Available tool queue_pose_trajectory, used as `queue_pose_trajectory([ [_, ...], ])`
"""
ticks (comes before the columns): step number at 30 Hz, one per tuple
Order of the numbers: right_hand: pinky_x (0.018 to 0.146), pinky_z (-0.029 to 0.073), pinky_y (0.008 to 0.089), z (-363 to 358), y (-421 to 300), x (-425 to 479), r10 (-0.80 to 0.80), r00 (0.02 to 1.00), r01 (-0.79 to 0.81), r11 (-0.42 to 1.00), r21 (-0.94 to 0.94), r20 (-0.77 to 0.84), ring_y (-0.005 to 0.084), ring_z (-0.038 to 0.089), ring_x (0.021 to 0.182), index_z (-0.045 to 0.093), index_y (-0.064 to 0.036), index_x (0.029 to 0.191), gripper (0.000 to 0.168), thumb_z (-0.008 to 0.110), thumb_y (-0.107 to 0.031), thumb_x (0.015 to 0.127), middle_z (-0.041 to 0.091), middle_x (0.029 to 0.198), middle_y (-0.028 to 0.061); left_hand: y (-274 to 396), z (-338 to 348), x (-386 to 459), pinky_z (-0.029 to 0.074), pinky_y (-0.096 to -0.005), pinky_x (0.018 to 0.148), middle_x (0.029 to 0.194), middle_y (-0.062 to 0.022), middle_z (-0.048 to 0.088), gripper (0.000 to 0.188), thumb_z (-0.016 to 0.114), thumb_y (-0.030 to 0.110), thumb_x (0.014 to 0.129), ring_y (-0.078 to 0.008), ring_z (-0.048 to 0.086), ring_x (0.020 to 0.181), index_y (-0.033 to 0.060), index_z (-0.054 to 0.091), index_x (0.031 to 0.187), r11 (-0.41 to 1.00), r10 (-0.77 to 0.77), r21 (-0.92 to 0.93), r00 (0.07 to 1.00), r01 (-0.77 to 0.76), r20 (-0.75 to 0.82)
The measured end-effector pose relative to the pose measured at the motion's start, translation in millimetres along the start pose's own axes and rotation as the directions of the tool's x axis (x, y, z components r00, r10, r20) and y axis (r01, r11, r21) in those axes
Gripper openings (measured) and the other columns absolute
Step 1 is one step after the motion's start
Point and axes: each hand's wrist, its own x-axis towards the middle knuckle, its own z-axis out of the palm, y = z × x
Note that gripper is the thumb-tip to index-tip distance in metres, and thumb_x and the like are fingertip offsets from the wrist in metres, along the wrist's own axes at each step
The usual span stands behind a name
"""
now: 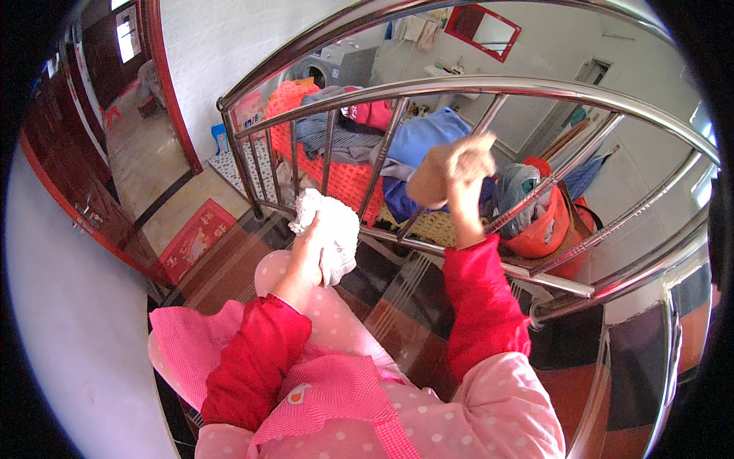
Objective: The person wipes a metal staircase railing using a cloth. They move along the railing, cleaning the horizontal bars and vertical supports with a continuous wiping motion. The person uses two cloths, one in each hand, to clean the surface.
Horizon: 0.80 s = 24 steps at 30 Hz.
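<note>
A crumpled white cloth [338, 235] is gripped in my left hand [307, 252], low in front of the metal stair railing. The thumb lies over its near side. My right hand [467, 178] is raised in front of the railing's bars and blurred. It grips a tan piece of cloth [427, 181], bunched so that its full shape is hidden. Behind the two hands run the railing's polished curved handrail [424, 86] and its slanted bars. Whether the tan cloth touches a bar cannot be told.
Beyond the railing, clothes including a blue garment [430, 135] are heaped over an orange-red knitted cover [350, 178]. An orange bucket [545, 226] stuffed with bagged items stands at right. A red doormat [198, 238] lies by an open doorway at left. Tiled steps [395, 310] lie below me.
</note>
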Motion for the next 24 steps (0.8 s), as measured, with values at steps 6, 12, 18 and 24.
queue_pose_trajectory([
  [6,0.091,0.043,0.0323,-19,-145,94,-0.053,0.999,0.052,0.990,0.134,0.000,0.0174,0.052,0.107,0.051,-0.001,0.120,0.042,0.066,-0.017,0.084,0.054,0.119,0.0095,-1,13,-4,0.046,-0.0378,0.093,0.119,-0.0108,0.059,0.050,0.057,0.038,0.091,-0.0234,0.058,0.107,0.0011,0.050,0.125,0.999,0.017,0.030,0.991,-0.013,-0.131],
  [12,0.089,0.044,0.0315,4,-109,55,-0.067,0.986,0.088,0.987,0.133,-0.156,0.0174,0.055,0.103,0.055,-0.001,0.117,0.035,0.061,-0.014,0.085,0.058,0.113,0.0091,-7,-1,3,0.050,-0.0356,0.086,0.112,-0.0107,0.061,0.048,0.060,0.035,0.090,-0.0220,0.061,0.100,0.0007,0.052,0.122,0.999,0.054,0.004,0.997,-0.054,-0.056],
  [18,0.082,0.046,0.0292,18,-52,-14,0.000,0.985,0.015,0.996,0.083,-0.175,0.0161,0.056,0.092,0.055,-0.002,0.112,0.028,0.060,-0.012,0.086,0.057,0.099,0.0056,-2,4,0,0.052,-0.0304,0.071,0.099,-0.0068,0.063,0.043,0.060,0.038,0.089,-0.0164,0.063,0.083,0.0028,0.057,0.114,1.000,0.007,0.025,0.999,-0.006,-0.043],
  [24,0.080,0.047,0.0295,23,20,-127,0.170,0.984,-0.160,0.977,-0.138,0.061,0.0169,0.057,0.089,0.057,-0.003,0.107,0.023,0.058,-0.010,0.086,0.059,0.095,0.0059,0,10,-4,0.052,-0.0275,0.060,0.091,-0.0048,0.064,0.040,0.061,0.039,0.089,-0.0147,0.062,0.072,0.0051,0.058,0.110,0.998,0.006,0.057,0.994,0.000,-0.106],
])
